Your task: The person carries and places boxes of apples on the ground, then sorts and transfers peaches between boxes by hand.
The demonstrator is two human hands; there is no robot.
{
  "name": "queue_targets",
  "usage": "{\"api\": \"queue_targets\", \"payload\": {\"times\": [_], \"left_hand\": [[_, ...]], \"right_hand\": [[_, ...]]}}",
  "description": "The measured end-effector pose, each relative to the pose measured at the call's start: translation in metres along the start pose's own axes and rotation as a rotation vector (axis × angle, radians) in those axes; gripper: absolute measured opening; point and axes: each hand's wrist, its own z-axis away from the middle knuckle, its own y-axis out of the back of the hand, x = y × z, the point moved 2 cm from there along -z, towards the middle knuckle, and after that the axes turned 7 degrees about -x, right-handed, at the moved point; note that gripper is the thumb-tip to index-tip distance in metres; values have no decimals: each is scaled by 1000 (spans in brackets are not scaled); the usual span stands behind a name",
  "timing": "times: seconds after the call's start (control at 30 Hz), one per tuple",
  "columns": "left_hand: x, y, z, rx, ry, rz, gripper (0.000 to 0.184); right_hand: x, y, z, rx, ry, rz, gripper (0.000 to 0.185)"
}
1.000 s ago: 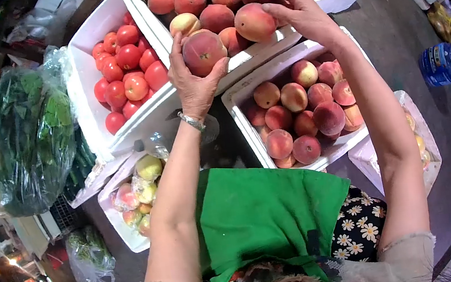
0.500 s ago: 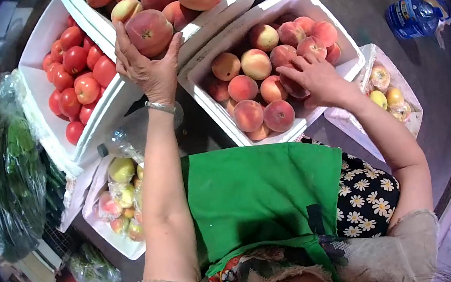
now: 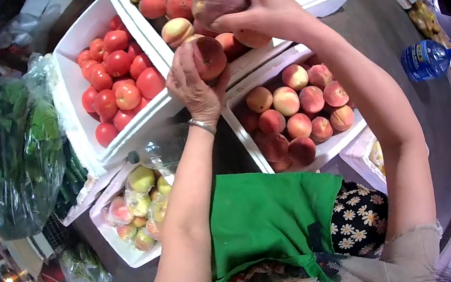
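Gripping a peach each, both hands are working over the near edge of the upper peach box (image 3: pixel 142 23) at the top centre of the frame. Fingers and thumb of the left hand (image 3: pixel 198 87) are cupping a reddish peach (image 3: pixel 209 58), the grip closing around its left and lower sides. Just above it in the frame, the right hand (image 3: pixel 268 11) is holding a dusky peach (image 3: pixel 219 2), thumb lying along its underside and fingers wrapping over its top, so that grip is standing only as wide as the fruit. Whether the dusky peach is also resting on the pile cannot be told, since it is hiding any contact. To its lower left, a pale yellow peach (image 3: pixel 178 31) is lying loose. Right of centre, the lower peach box (image 3: pixel 243 138) is holding more peaches (image 3: pixel 296 99), with the right forearm passing over its upper right corner. Tomatoes (image 3: pixel 118 64) are sitting in a white foam box (image 3: pixel 73 87) at upper left. Squeezing looks like the main risk: soft flesh could be bruising under either thumb. With both held peaches so close in view, a small swing could be knocking them together, and a nudge against the pile might be sending fruit over the rim.
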Motion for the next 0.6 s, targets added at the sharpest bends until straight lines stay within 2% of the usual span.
{"api": "queue_targets", "payload": {"times": [0.07,0.1,0.13,0.23,0.37,0.4,0.5,0.57,0.6], "left_hand": [[-1,0,2,-30,27,4,100],[-2,1,2,-30,34,-12,97],[-2,1,2,-32,46,-29,94],[-4,-1,3,-40,60,-22,97],[-4,-2,4,-37,57,-16,97],[-4,-2,3,-31,58,-16,97],[-4,-1,5,-44,59,-14,97],[-4,0,4,-76,84,-34,96],[-5,-1,4,-70,85,-38,96]], "right_hand": [[26,-28,-28,48,61,169,75],[18,-31,-35,-86,-50,1,69],[22,-40,-41,-93,-33,-7,69],[39,-57,-49,-102,-172,-112,72],[36,-60,-49,-179,-101,-16,70],[32,-61,-45,-200,-127,-109,68],[31,-63,-47,-182,-140,8,65],[40,-62,-48,-49,-215,-170,61],[44,-58,-49,-45,-229,-359,55]]}}
